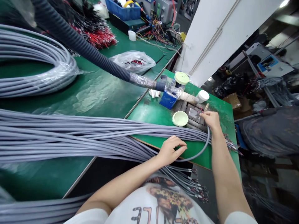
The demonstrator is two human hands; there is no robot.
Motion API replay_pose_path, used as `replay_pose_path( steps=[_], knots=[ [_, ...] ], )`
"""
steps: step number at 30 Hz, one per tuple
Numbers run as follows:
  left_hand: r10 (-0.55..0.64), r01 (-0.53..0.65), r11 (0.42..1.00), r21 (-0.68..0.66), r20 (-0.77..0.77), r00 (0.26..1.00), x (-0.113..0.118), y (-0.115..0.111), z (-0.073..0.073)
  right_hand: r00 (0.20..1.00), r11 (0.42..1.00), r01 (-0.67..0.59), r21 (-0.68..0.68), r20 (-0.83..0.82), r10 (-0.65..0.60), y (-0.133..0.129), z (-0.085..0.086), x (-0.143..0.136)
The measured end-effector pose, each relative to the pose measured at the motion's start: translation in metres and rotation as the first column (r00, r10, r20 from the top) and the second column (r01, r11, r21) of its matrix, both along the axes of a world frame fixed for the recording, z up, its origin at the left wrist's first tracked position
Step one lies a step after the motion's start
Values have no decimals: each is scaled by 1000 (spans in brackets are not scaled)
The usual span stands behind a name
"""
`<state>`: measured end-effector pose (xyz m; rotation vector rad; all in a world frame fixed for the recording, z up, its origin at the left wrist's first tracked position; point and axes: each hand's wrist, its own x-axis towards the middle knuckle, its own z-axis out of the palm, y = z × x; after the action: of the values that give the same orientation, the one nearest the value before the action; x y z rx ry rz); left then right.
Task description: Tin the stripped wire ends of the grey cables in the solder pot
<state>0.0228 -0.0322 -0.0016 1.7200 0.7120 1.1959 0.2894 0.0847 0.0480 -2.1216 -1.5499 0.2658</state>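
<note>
My right hand [212, 120] pinches a grey cable [206, 145] near its end. Thin coloured wires [201, 109] stick out from the fingers, over what looks like a solder pot [193, 114] with a shiny rectangular top. From that hand the cable curves down and back toward the left. My left hand [171, 151] rests near the front edge of the bench, thumb and fingers apart, nothing visible in its grip. Beneath and beyond it runs a thick bundle of grey cables [140, 130]. Beside the pot sits a pale green round dish [180, 119].
A ribbed hose [100, 59] slants across to a nozzle [188, 98] near a blue box [168, 99] and a white jar [203, 96]. Finished-looking cable ends [196, 186] hang by my lap. A coiled cable [58, 68] lies at left, and a white pillar [205, 34] stands behind.
</note>
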Motion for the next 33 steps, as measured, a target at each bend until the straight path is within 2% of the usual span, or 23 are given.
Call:
replay_pose_path(
  steps=[5,21,25,30,33],
  knots=[
    [-15,15,1000,-4,-6,1000,0,-1,-3,999,999,38,-31,35,-37,5,-13,6],
    [-15,15,1000,19,-11,1000,1,0,-3,997,995,63,-77,58,-59,15,-23,6],
    [-13,13,1000,19,-9,1000,0,0,-4,999,997,48,-61,28,-47,12,-18,3],
    [-13,13,1000,23,-4,1000,0,-1,-5,999,1000,-23,-12,-42,22,-6,1,-4],
    [-16,16,1000,24,-7,1000,0,-1,-5,980,995,-96,7,-172,96,-20,13,-11]
  ],
)
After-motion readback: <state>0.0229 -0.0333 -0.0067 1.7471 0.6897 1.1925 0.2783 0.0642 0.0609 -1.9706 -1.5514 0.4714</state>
